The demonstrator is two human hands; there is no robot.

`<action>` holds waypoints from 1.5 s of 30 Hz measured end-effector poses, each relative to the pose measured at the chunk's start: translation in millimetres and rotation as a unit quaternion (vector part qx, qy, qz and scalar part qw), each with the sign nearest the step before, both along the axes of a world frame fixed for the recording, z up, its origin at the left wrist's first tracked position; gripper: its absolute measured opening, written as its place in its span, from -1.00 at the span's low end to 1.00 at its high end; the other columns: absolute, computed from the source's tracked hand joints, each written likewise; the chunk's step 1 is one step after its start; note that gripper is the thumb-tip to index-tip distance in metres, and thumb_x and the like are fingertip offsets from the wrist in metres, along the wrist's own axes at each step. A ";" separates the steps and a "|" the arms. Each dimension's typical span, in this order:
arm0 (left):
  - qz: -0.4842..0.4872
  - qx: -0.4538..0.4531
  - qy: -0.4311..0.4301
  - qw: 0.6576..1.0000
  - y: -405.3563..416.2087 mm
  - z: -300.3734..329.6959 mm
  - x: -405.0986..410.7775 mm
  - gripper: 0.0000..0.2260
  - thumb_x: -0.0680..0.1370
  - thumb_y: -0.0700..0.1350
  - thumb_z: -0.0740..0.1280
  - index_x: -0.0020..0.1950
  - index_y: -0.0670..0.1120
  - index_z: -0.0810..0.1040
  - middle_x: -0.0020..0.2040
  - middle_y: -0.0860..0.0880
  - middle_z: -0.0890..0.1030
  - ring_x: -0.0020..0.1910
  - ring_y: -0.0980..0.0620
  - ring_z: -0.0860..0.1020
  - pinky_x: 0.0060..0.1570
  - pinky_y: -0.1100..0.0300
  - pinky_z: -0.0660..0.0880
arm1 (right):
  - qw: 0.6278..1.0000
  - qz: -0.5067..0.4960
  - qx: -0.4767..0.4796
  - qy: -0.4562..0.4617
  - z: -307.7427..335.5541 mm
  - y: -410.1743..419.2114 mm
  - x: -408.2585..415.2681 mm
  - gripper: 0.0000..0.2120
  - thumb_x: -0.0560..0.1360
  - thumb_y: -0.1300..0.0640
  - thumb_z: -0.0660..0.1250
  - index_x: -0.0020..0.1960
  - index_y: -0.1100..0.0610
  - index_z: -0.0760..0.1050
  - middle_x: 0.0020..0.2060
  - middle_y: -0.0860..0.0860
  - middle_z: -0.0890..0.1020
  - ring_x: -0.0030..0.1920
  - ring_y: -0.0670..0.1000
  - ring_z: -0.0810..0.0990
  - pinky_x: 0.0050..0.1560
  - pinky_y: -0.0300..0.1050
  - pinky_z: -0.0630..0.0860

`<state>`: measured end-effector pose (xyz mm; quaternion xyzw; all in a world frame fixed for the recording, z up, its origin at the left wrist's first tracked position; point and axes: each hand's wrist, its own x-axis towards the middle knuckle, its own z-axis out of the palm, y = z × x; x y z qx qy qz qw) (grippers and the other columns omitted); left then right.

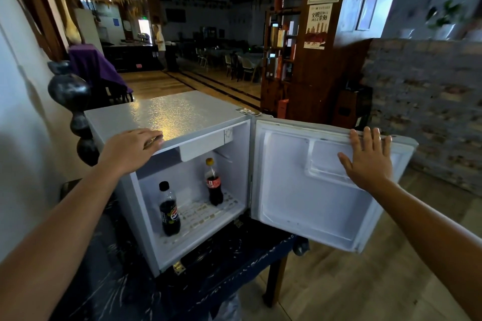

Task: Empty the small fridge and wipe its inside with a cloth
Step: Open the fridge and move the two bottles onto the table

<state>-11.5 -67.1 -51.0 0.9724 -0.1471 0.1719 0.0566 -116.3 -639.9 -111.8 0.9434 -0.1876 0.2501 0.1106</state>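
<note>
Near bottle (169, 210) stands left on the rack of the small fridge (167, 112), the far bottle (214, 182) behind right. Both likely heavy and slick, so grip mid-body. Your left hand (133, 148) lies flat on top; your right hand (366, 159), fingers spread, presses the door (300, 190).

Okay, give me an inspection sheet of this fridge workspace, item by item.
Surface: dark patterned table carrying the small fridge.
Job's things: fridge door swung wide open; black-capped cola bottle at front left and yellow-capped cola bottle further back, both upright on the white shelf. No cloth seen.
Clutter: nothing seen.
Grips: left hand rests flat on the fridge top's front edge; right hand open, fingers over the door's top edge.
Cables: nothing seen.
Surroundings: brick wall at right, dim dining room beyond, a person standing far off.
</note>
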 end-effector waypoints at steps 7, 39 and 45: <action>-0.046 -0.004 -0.124 0.991 0.9 10.4 -13.0 -0.63 0.67 0.04 0.27 0.43 -0.08 0.55 0.42 -0.18 0.54 0.35 -0.27 0.49 0.30 -0.24 0.47 | 0.996 0.066 -0.010 -0.067 7.1 41.4 -14.2 -0.41 0.60 -0.16 0.06 0.52 0.12 0.32 0.60 0.16 0.18 0.63 0.21 -0.01 0.58 0.32 0.00; 0.253 -0.161 -0.117 0.947 -112.3 -228.2 -5.1 -0.09 0.52 0.14 0.50 0.66 0.01 -0.02 0.64 -0.29 0.20 0.62 -0.32 0.23 0.52 -0.30 0.34 | 0.858 0.433 0.276 -0.002 -181.5 251.4 207.7 -0.23 0.52 -0.06 0.35 0.60 0.23 0.16 0.57 0.23 0.25 0.55 0.29 0.22 0.51 0.35 0.16; 0.353 -0.257 -0.081 0.896 -102.6 -243.6 27.2 -0.08 0.50 0.10 0.52 0.66 -0.18 0.08 0.65 -0.27 0.18 0.62 -0.23 0.16 0.55 -0.19 0.29 | 0.853 0.400 0.336 0.014 -183.5 283.9 254.2 -0.21 0.53 -0.09 0.36 0.61 0.22 0.14 0.57 0.26 0.22 0.58 0.28 0.19 0.53 0.26 0.19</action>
